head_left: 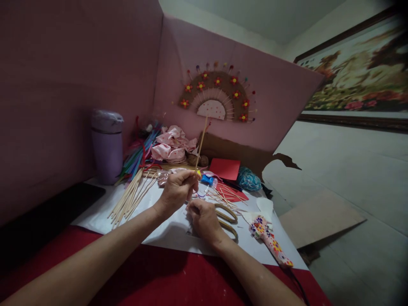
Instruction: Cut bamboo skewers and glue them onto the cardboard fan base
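Observation:
My left hand (177, 189) pinches a thin wooden stick (202, 142) near its lower end, and the stick points up with a slight lean to the right. Just below it, over the white sheet (162, 229), my right hand (204, 219) is closed with its fingertips drawn together. Whatever it may hold is hidden. Beside that hand lie scissors (232, 216) with dark gold handles, their blades mostly covered. Several loose sticks (227, 193) rest on red paper behind the scissors. A bundle of longer sticks (127, 202) is spread out left of my left hand.
A flower-patterned glue gun (270, 242) with a cord lies at right. Behind are a purple bottle (107, 148), pink cloth (172, 144), red card (225, 168) and blue yarn (249, 179). A decorated cardboard arch (208, 80) hangs on the pink panel (274, 93).

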The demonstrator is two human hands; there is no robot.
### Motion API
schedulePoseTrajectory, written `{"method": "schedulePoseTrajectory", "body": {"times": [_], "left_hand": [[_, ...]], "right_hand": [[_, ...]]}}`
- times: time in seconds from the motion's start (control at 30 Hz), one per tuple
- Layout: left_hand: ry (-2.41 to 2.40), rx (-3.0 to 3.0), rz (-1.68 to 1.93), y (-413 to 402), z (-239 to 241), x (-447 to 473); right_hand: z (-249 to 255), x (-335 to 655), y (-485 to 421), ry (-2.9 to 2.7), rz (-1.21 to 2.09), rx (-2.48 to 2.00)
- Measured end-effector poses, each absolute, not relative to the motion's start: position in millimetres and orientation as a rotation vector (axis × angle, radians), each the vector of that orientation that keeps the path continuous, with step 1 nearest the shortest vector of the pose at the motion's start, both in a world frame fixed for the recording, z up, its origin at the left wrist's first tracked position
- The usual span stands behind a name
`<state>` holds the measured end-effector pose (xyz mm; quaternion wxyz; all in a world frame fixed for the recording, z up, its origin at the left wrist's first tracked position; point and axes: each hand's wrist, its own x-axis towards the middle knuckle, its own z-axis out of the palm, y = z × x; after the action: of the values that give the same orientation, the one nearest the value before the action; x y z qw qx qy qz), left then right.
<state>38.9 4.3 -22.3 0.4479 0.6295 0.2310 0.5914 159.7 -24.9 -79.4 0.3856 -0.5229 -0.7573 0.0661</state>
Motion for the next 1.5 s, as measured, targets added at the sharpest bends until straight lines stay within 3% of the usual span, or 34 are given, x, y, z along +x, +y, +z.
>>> {"method": "schedulePoseTrajectory", "body": {"times": [0.37,0.6,0.83,1.0,1.27,1.5], "left_hand": [[0.573,1.552,1.496,5.0,-22.3,44.3],[0.593,1.573,1.46,3.4,-20.1,42.1],[0.548,1.718,1.544,8.4,-21.0,40.7],[0.554,1.507,1.443,7.4,-19.1,38.2],[0.558,1.375,1.389,5.5,-18.9,37.6],[0.58,1.414,1.414,7.6,-14.1,30.1]], "right_hand": [[-78.0,157.2,-24.7,-1.924,0.177,-1.359],[-38.8,190.2,-35.6,-2.126,0.074,-1.467],[-24.6,227.4,-57.9,-2.462,0.096,-1.759],[-29.7,221.4,-51.7,-2.468,-0.032,-1.856],[-30.2,222.6,-48.6,-2.292,0.184,-1.863],[-15.8,237.4,-58.5,-1.81,0.868,-1.596]]}}
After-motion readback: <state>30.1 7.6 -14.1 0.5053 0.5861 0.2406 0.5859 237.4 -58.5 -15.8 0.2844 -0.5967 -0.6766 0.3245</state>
